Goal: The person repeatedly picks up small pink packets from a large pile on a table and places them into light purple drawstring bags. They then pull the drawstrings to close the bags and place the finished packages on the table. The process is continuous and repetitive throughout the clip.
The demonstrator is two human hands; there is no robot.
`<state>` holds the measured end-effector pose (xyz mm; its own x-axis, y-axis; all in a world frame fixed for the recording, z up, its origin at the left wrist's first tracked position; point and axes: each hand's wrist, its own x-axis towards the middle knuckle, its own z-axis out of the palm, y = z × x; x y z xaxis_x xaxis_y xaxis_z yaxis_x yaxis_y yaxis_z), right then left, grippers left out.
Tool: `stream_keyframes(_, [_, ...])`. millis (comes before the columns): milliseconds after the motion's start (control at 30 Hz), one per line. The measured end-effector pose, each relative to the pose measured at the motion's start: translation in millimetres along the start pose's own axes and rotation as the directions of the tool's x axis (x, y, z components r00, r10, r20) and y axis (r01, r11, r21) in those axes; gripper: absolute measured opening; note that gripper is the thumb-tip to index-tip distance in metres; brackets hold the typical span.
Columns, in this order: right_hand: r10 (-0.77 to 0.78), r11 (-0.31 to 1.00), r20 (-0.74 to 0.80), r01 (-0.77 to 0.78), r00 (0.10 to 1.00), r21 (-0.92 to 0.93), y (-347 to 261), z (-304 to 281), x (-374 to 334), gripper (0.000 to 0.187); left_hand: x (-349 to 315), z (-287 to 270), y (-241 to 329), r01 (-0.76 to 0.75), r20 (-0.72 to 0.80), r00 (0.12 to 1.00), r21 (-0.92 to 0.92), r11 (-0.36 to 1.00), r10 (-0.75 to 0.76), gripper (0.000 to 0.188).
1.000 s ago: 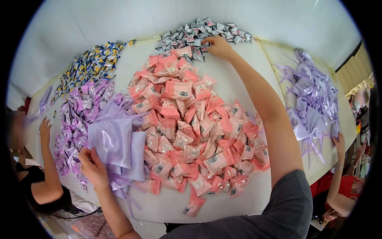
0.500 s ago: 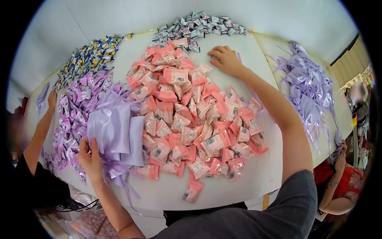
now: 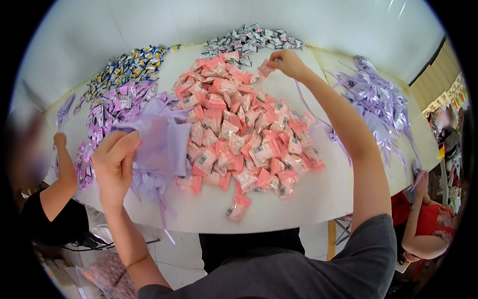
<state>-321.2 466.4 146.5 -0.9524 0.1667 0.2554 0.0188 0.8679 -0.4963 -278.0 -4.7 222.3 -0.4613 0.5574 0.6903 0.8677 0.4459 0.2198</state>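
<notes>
My left hand point(image 3: 115, 162) is closed, thumb against fingers, on the edge of a lavender satin pouch point(image 3: 152, 144), which is smeared by motion. More lavender pouches point(image 3: 180, 142) with trailing ribbons lie under and beside it. At the far side of the table, my right hand point(image 3: 289, 65) pinches a small pink packet point(image 3: 265, 69) just above the tabletop. A big heap of pink wrapped packets point(image 3: 234, 124) spreads between my arms. Behind it, near my right fingers, is a pile of small silver-grey wrapped pieces point(image 3: 254, 39).
Purple packets point(image 3: 122, 99) and blue-and-yellow ones point(image 3: 129, 65) are heaped at the left. Lavender pouches point(image 3: 381, 109) pile up at the right. Co-workers sit at both sides, one arm point(image 3: 59, 174) at the left, another hand point(image 3: 420, 182) at the right. One pink packet point(image 3: 237, 207) lies near the front edge.
My left hand has risen and now lifts the pouch by its edge. My right hand has come up off the tabletop and now holds a pink packet.
</notes>
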Motion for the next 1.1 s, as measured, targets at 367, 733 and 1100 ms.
stream_keyframes(367, [-0.332, 0.891, -0.149, 0.361, 0.931, 0.275, -191.1, -107.6, -242.3, 0.012, -39.5, -20.1, 156.2, -0.507, 0.354, 0.633, -0.483, 0.714, 0.689, 0.030])
stream_keyframes(733, [-0.240, 0.971, 0.457, 0.204, 0.857, 0.128, -194.5, 40.7, -436.7, 0.008, -191.7, 91.5, 204.8, -0.582, 0.159, 0.634, -0.547, 0.602, 0.757, 0.012])
stream_keyframes(1100, [0.194, -0.168, 0.945, -0.940, 0.262, 0.295, -180.0, 82.3, -457.0, 0.037, -249.7, 99.8, 202.6, -0.561, 0.330, 0.504, -0.578, 0.593, 0.798, 0.014])
